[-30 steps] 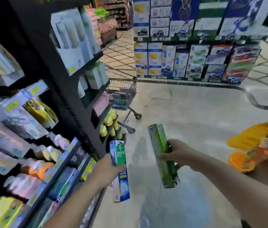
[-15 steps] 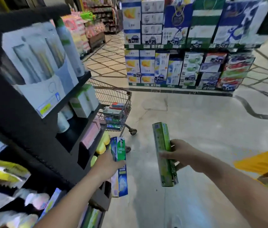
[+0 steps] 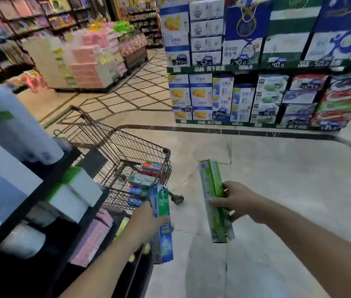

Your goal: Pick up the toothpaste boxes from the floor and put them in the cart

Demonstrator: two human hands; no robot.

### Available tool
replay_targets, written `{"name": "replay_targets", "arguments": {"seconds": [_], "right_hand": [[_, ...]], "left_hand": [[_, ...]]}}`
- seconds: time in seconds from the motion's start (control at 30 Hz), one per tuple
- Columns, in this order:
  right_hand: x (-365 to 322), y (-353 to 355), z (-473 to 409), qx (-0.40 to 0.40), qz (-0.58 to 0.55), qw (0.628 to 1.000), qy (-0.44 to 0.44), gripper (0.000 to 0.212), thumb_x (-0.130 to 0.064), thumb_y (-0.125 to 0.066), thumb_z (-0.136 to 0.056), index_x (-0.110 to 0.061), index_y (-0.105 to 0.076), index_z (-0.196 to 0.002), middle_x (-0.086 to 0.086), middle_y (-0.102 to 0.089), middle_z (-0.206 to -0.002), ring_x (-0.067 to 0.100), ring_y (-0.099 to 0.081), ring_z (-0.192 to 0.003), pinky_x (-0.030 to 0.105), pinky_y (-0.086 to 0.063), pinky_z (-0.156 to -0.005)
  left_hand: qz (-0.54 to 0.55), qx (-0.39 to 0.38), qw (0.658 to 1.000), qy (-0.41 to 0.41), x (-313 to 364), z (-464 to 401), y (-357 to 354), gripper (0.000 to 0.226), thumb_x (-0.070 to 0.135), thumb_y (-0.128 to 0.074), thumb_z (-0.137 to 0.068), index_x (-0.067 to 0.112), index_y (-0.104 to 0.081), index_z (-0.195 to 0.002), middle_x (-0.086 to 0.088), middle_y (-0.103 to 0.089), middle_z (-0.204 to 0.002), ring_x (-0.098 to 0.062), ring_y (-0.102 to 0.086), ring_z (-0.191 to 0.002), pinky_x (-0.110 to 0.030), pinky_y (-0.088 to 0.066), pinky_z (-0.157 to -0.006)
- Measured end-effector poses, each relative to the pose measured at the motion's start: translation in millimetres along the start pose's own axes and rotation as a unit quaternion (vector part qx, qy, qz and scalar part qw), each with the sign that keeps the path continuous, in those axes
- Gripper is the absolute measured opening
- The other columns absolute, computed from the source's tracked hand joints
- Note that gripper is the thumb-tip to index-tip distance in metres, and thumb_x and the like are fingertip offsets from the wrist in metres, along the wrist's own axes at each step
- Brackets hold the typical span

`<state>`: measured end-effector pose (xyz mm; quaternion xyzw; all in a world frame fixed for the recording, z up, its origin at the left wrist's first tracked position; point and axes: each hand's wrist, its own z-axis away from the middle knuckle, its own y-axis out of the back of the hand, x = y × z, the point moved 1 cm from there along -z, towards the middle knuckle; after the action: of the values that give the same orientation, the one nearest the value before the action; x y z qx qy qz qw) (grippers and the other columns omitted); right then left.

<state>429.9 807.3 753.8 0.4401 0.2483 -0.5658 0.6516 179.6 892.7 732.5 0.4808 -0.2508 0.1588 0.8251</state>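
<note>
A pale polished shop floor [image 3: 277, 190] is spreading out underfoot, with a dark shelf unit [image 3: 47, 203] of boxed goods running along the left side.

Nearest the camera, the left hand [image 3: 146, 220] is wrapping its fingers round the middle of a blue and green toothpaste box [image 3: 162, 224], holding it upright so that the lower end is hanging below the fist. Just to the right, the right hand [image 3: 232, 201] is clamping a longer green toothpaste box [image 3: 215, 201] between thumb and curled fingers, the box standing nearly upright and tilting slightly. Both grips are looking firm and closed round the cardboard; neither hand is spread.

Just beyond the left hand, the wire cart [image 3: 125, 151] is standing beside the shelf unit, and several boxes [image 3: 146, 179] are already lying in the bottom of its basket. The two held boxes are both off the floor but not yet over the basket, so the carrying step seems to be under way and the drop into the cart is remaining. No further toothpaste boxes are showing on the visible floor, though part of it is lying outside the view.

Farther off, stacked cartons [image 3: 256, 93] with price tags are lining the far side, and a pink and white display [image 3: 88, 65] is standing behind the cart.
</note>
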Motion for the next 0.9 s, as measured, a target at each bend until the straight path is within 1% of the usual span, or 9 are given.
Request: {"name": "replay_targets", "arguments": {"seconds": [0.1, 0.23, 0.37, 0.43, 0.57, 0.7, 0.77, 0.83, 0.9], "right_hand": [[-15.5, 20.9, -35.0, -0.01, 0.002, 1.0, 0.003, 0.024, -0.031, -0.077, -0.085, -0.025, -0.056, -0.095, 0.0, -0.067, -0.1, 0.015, -0.068, -0.086, 0.044, -0.062, -0.069], [-35.8, 42.2, -92.1, -0.032, 0.012, 0.999, 0.003, 0.025, -0.03, -0.078, -0.084, -0.025, -0.055, -0.093, 0.0, -0.067, -0.099, 0.015, -0.069, -0.086, 0.043, -0.062, -0.069], [-62.5, 56.1, -160.9, -0.038, 0.03, 0.999, -0.006, 0.027, -0.03, -0.079, -0.083, -0.024, -0.056, -0.096, 0.001, -0.068, -0.102, 0.018, -0.069, -0.089, 0.048, -0.062, -0.073], [-79.1, 59.0, -200.6, -0.042, 0.039, 0.998, -0.015, 0.031, -0.029, -0.08, -0.082, -0.023, -0.056, -0.1, 0.002, -0.068, -0.103, 0.019, -0.069, -0.09, 0.049, -0.062, -0.072], [-122.0, 54.6, -278.9, -0.034, 0.063, 0.997, -0.029, 0.035, -0.029, -0.08, -0.082, -0.019, -0.056, -0.106, 0.003, -0.069, -0.102, 0.019, -0.069, -0.09, 0.049, -0.062, -0.071], [-166.2, 29.1, -354.7, -0.066, 0.09, 0.993, -0.035, 0.034, -0.031, -0.081, -0.081, -0.022, -0.057, -0.103, 0.003, -0.069, -0.101, 0.021, -0.07, -0.09, 0.049, -0.062, -0.07], [-187.7, 11.4, -387.9, -0.077, 0.105, 0.991, -0.031, 0.036, -0.031, -0.081, -0.08, -0.02, -0.056, -0.103, 0.001, -0.068, -0.097, 0.016, -0.068, -0.085, 0.045, -0.063, -0.067], [-200.4, -7.6, -421.0, -0.094, 0.126, 0.987, -0.038, 0.041, -0.033, -0.081, -0.08, -0.016, -0.055, -0.107, 0.002, -0.067, -0.096, 0.016, -0.067, -0.083, 0.042, -0.063, -0.063], [-208.4, -26.9, -453.3, -0.124, 0.15, 0.98, -0.039, 0.046, -0.037, -0.083, -0.078, -0.013, -0.057, -0.107, 0.005, -0.069, -0.097, 0.02, -0.07, -0.084, 0.044, -0.063, -0.062]], "left_hand": [[0.007, -0.009, 1.0, 0.021, 22.5, -33.5, 4.3, 0.035, 0.04, -0.075, -0.084, 0.017, -0.055, -0.1, -0.002, -0.065, -0.099, -0.019, -0.065, -0.086, -0.041, -0.059, -0.076], [-0.008, -0.009, 1.0, 0.015, 41.9, -93.2, 13.3, 0.03, 0.037, -0.072, -0.087, 0.019, -0.056, -0.105, 0.002, -0.067, -0.1, -0.015, -0.065, -0.088, -0.041, -0.058, -0.081], [0.009, -0.005, 1.0, 0.02, 51.7, -162.0, 32.2, 0.021, 0.035, -0.07, -0.09, 0.022, -0.057, -0.1, 0.004, -0.067, -0.094, -0.011, -0.065, -0.084, -0.033, -0.057, -0.075], [0.022, -0.006, 0.999, 0.025, 51.2, -201.3, 42.8, 0.025, 0.037, -0.07, -0.09, 0.021, -0.055, -0.102, 0.004, -0.066, -0.096, -0.012, -0.066, -0.085, -0.035, -0.058, -0.075], [0.022, -0.002, 0.999, 0.041, 44.1, -268.8, 75.3, 0.029, 0.038, -0.068, -0.091, 0.019, -0.05, -0.103, 0.006, -0.06, -0.092, -0.007, -0.06, -0.08, -0.025, -0.049, -0.061], [0.052, 0.005, 0.996, 0.079, 25.0, -318.8, 111.8, 0.019, 0.032, -0.069, -0.092, 0.021, -0.054, -0.094, -0.001, -0.065, -0.092, -0.013, -0.065, -0.081, -0.034, -0.057, -0.073], [0.069, 0.02, 0.992, 0.106, 10.5, -339.3, 129.8, 0.017, 0.03, -0.07, -0.091, 0.021, -0.056, -0.091, 0.0, -0.066, -0.089, -0.012, -0.064, -0.076, -0.032, -0.056, -0.069], [0.09, 0.038, 0.986, 0.136, -8.2, -355.1, 141.5, 0.019, 0.033, -0.071, -0.09, 0.018, -0.062, -0.097, -0.001, -0.069, -0.088, -0.015, -0.068, -0.076, -0.037, -0.059, -0.072], [0.118, 0.05, 0.977, 0.169, -24.6, -365.8, 147.1, 0.027, 0.038, -0.071, -0.088, 0.016, -0.062, -0.101, -0.005, -0.07, -0.091, -0.021, -0.07, -0.079, -0.042, -0.059, -0.074]]}}
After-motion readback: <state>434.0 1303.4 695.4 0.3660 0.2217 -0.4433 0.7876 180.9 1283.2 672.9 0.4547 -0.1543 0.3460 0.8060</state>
